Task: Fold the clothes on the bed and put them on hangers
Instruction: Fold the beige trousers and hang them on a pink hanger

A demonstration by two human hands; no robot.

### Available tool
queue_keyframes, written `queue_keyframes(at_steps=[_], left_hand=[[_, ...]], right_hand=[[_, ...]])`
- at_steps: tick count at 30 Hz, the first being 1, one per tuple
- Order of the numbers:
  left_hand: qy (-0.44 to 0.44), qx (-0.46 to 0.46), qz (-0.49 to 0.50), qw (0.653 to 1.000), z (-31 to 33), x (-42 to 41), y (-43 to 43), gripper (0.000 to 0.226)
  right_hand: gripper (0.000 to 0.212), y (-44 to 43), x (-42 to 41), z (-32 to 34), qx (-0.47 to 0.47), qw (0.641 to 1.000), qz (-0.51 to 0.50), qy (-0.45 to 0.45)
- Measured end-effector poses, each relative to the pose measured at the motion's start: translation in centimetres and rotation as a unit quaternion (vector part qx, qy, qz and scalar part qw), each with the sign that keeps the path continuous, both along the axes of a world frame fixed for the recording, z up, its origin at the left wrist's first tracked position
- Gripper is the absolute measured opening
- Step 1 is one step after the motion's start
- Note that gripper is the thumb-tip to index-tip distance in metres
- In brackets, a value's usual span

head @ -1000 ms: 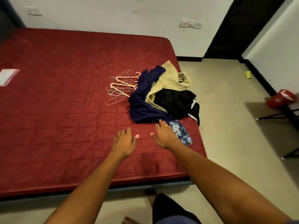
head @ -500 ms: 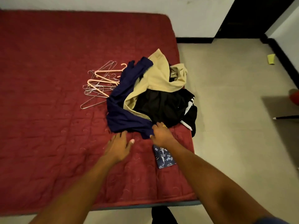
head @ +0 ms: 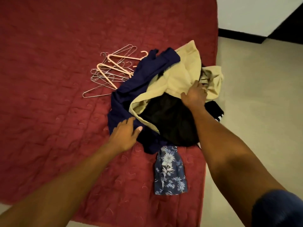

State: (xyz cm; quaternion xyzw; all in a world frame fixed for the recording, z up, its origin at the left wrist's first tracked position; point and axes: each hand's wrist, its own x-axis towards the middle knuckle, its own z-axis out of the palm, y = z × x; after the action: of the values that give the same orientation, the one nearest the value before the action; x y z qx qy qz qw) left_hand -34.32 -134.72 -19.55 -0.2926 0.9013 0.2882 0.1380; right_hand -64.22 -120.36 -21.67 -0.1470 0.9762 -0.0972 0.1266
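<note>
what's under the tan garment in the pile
Under the tan garment a black garment shows at its near edge and a navy garment along its left side. Anything deeper is covered by the cloth.

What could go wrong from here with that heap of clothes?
The right hand is on the beige garment, which lies tangled with the navy garment and black garment; lifting one may drag the rest. The heap sits at the bed edge, so pieces could slip to the floor. The navy garment overlaps the hangers, which might snag.
</note>
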Motion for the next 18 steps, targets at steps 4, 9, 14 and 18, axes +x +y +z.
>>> queue_keyframes(at_steps=[4, 9, 14, 18], left_hand=[[-0.008, 0.054, 0.054, 0.997, -1.1, 2.5, 0.0, 0.06], [0.022, 0.081, 0.132, 0.988, 2.8, 1.7, -1.6, 0.05], [0.116, 0.238, 0.235, 0.935, 10.3, -2.6, -3.3, 0.044], [0.134, 0.531, 0.278, 0.789, 17.6, -6.0, -2.5, 0.087]], right_hand=[[0.033, 0.9, -1.8, 1.5, -0.035, 0.999, -0.032, -0.013], [0.03, -1.7, -2.3, 11.8, -0.189, 0.974, -0.08, 0.093], [0.029, -4.1, 3.3, 20.9, -0.405, 0.878, -0.096, 0.237], [0.029, -3.5, 9.1, 27.8, -0.613, 0.757, -0.055, 0.219]])
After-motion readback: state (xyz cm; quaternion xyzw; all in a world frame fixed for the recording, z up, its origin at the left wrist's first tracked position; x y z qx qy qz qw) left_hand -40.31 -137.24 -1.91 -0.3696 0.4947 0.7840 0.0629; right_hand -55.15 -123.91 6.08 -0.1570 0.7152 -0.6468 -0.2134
